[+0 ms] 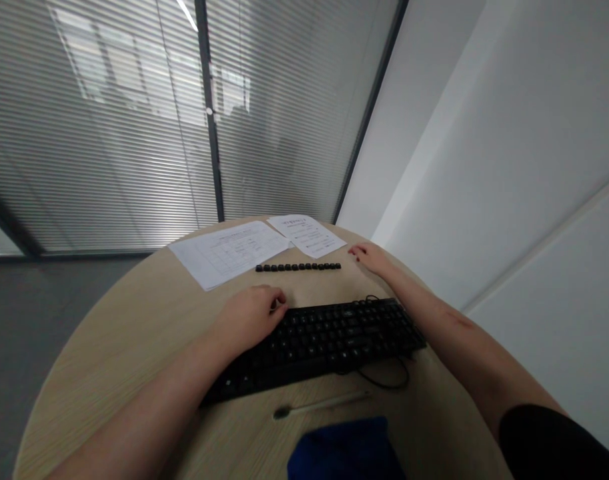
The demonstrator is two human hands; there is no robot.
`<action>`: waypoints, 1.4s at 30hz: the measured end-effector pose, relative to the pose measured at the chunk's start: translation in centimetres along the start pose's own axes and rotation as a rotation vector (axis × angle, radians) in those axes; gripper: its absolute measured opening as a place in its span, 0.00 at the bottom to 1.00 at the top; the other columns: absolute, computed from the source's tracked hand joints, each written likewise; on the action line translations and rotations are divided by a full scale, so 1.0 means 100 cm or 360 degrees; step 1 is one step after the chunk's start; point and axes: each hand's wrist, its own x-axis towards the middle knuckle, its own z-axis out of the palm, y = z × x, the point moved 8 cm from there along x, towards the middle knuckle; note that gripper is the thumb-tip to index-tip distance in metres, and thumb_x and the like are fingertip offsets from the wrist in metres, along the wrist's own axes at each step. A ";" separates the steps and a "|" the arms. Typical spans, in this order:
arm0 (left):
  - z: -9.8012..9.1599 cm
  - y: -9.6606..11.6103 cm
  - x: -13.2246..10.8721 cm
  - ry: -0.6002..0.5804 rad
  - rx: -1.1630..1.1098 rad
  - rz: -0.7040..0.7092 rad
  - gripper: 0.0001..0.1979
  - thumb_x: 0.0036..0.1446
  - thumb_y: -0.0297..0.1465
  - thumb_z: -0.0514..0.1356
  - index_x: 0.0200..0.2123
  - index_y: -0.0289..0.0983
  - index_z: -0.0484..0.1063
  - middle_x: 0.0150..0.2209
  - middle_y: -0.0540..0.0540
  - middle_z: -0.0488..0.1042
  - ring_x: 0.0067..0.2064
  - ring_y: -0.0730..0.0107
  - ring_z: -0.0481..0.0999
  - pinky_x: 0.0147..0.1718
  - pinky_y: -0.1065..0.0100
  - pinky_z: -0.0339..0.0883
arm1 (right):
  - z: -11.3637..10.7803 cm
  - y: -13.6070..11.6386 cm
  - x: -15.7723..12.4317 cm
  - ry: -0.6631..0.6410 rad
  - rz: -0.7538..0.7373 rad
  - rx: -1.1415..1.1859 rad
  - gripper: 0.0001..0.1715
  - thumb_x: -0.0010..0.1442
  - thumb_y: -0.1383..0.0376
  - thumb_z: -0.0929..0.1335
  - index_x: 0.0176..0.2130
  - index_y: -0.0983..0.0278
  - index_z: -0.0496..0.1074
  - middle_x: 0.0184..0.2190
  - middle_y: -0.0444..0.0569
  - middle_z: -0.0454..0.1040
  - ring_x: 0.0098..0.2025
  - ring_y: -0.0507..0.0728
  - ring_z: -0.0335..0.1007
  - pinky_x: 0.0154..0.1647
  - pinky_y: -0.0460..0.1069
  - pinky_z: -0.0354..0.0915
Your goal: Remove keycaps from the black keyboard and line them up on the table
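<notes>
My left hand [257,310] rests over the upper left part of a black keyboard [329,333], thumb and fingers curled together near its back edge. Whatever may be between those fingertips is hidden. Beyond the keyboard, a row of small black keycaps [298,267] stands in a line on the table. Just right of that row, my right hand [369,257] lies low by the table's edge, its fingers loosely bent and slightly apart, with nothing visible in them. The keyboard sits at a slant, its cable [392,385] looped at the near right side.
Two printed paper sheets, a left one [229,250] and a right one [307,235], lie at the back of the round wooden table [109,347]. A thin brush-like tool [324,403] and a blue cloth [344,450] lie in front. A white wall [524,167] rises at the right.
</notes>
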 end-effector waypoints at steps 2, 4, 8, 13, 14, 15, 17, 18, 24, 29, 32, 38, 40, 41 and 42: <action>0.001 -0.001 0.001 -0.0002 0.0011 0.0004 0.14 0.59 0.37 0.53 0.38 0.40 0.77 0.36 0.44 0.78 0.37 0.61 0.76 0.36 0.63 0.65 | -0.026 -0.007 -0.018 0.0218 0.0035 0.0232 0.31 0.67 0.47 0.55 0.40 0.65 0.76 0.37 0.54 0.77 0.37 0.56 0.72 0.41 0.51 0.69; 0.002 -0.002 0.001 -0.0017 0.0023 0.0008 0.14 0.59 0.38 0.53 0.38 0.40 0.77 0.37 0.44 0.78 0.37 0.60 0.76 0.36 0.63 0.65 | -0.048 -0.010 -0.044 0.0429 0.0085 0.0894 0.35 0.65 0.42 0.54 0.38 0.65 0.74 0.35 0.54 0.75 0.34 0.56 0.72 0.35 0.50 0.70; 0.007 -0.005 0.002 -0.0058 0.0041 0.0024 0.15 0.59 0.38 0.53 0.39 0.40 0.78 0.37 0.43 0.79 0.38 0.59 0.76 0.37 0.62 0.65 | -0.039 -0.021 -0.096 0.0203 0.0258 0.1597 0.35 0.62 0.38 0.56 0.35 0.63 0.73 0.15 0.41 0.59 0.16 0.50 0.56 0.20 0.47 0.63; 0.009 -0.009 0.003 -0.0077 0.0030 0.0021 0.15 0.58 0.38 0.54 0.40 0.40 0.78 0.39 0.43 0.79 0.40 0.58 0.76 0.40 0.62 0.66 | -0.008 -0.025 -0.127 0.0032 0.0335 0.1650 0.23 0.59 0.45 0.67 0.41 0.60 0.69 0.18 0.38 0.64 0.18 0.50 0.62 0.21 0.47 0.64; 0.009 -0.009 0.002 -0.0088 0.0030 0.0023 0.15 0.58 0.38 0.54 0.40 0.40 0.78 0.39 0.43 0.79 0.41 0.58 0.77 0.40 0.62 0.66 | -0.002 -0.026 -0.128 -0.0023 0.0306 0.1608 0.22 0.57 0.48 0.70 0.43 0.60 0.69 0.22 0.40 0.68 0.21 0.51 0.66 0.23 0.47 0.66; 0.010 -0.010 0.002 -0.0100 0.0031 0.0023 0.15 0.59 0.38 0.53 0.40 0.40 0.78 0.39 0.43 0.79 0.41 0.58 0.77 0.40 0.62 0.66 | 0.003 -0.028 -0.129 -0.0081 0.0273 0.1571 0.23 0.56 0.51 0.72 0.45 0.60 0.68 0.25 0.41 0.70 0.24 0.52 0.69 0.26 0.48 0.67; 0.010 -0.011 0.001 -0.0120 0.0032 0.0016 0.15 0.59 0.38 0.53 0.40 0.40 0.77 0.41 0.43 0.79 0.42 0.58 0.77 0.41 0.62 0.66 | 0.011 -0.030 -0.131 -0.0179 0.0220 0.1536 0.24 0.56 0.52 0.72 0.47 0.61 0.68 0.29 0.43 0.73 0.29 0.53 0.72 0.30 0.48 0.68; 0.010 -0.012 0.001 -0.0131 0.0031 0.0011 0.15 0.59 0.38 0.53 0.40 0.40 0.77 0.41 0.43 0.79 0.42 0.58 0.76 0.41 0.62 0.66 | 0.013 -0.031 -0.131 -0.0208 0.0202 0.1525 0.24 0.57 0.51 0.71 0.47 0.61 0.67 0.30 0.44 0.73 0.29 0.53 0.73 0.30 0.48 0.68; 0.012 -0.012 0.002 -0.0206 -0.0017 0.0043 0.17 0.60 0.40 0.51 0.40 0.40 0.77 0.42 0.44 0.79 0.43 0.59 0.76 0.44 0.63 0.66 | 0.009 -0.029 -0.130 -0.0063 0.0142 0.1075 0.21 0.64 0.47 0.61 0.39 0.62 0.66 0.24 0.41 0.68 0.23 0.49 0.63 0.24 0.45 0.59; 0.011 -0.012 0.002 -0.0264 -0.0037 0.0055 0.18 0.61 0.41 0.50 0.40 0.39 0.77 0.41 0.43 0.79 0.44 0.59 0.76 0.45 0.63 0.66 | 0.008 -0.031 -0.129 -0.0007 0.0108 0.0785 0.20 0.67 0.50 0.56 0.37 0.62 0.64 0.23 0.41 0.65 0.25 0.51 0.62 0.26 0.46 0.59; 0.011 -0.013 0.002 -0.0279 -0.0038 0.0035 0.18 0.61 0.41 0.51 0.40 0.39 0.77 0.42 0.43 0.79 0.44 0.59 0.76 0.45 0.63 0.66 | 0.012 -0.033 -0.127 -0.0025 0.0101 0.0714 0.18 0.67 0.52 0.55 0.36 0.61 0.63 0.23 0.40 0.65 0.24 0.51 0.61 0.27 0.46 0.58; 0.014 -0.012 0.004 -0.0302 -0.0043 0.0085 0.18 0.62 0.40 0.50 0.40 0.38 0.76 0.41 0.43 0.79 0.42 0.60 0.77 0.44 0.63 0.66 | 0.013 -0.036 -0.124 0.0064 0.0039 0.0488 0.16 0.67 0.56 0.57 0.36 0.62 0.65 0.22 0.41 0.67 0.26 0.53 0.64 0.30 0.47 0.59; 0.014 -0.012 0.005 -0.0301 -0.0045 0.0101 0.18 0.63 0.40 0.49 0.40 0.38 0.76 0.41 0.43 0.79 0.43 0.60 0.77 0.44 0.63 0.66 | 0.014 -0.037 -0.124 0.0056 0.0058 0.0462 0.15 0.68 0.57 0.56 0.36 0.62 0.65 0.21 0.41 0.67 0.25 0.53 0.64 0.30 0.47 0.58; 0.014 -0.012 0.005 -0.0304 -0.0044 0.0107 0.18 0.63 0.40 0.49 0.40 0.38 0.76 0.41 0.44 0.79 0.43 0.61 0.77 0.44 0.63 0.66 | 0.014 -0.037 -0.123 0.0051 0.0075 0.0450 0.15 0.68 0.58 0.56 0.36 0.62 0.65 0.21 0.41 0.67 0.25 0.53 0.64 0.29 0.47 0.58; 0.015 -0.013 0.006 -0.0309 -0.0041 0.0113 0.18 0.63 0.40 0.49 0.40 0.39 0.76 0.41 0.44 0.79 0.43 0.61 0.77 0.45 0.63 0.66 | 0.014 -0.037 -0.123 0.0050 0.0094 0.0437 0.15 0.68 0.59 0.56 0.35 0.62 0.65 0.21 0.41 0.67 0.25 0.53 0.65 0.29 0.47 0.58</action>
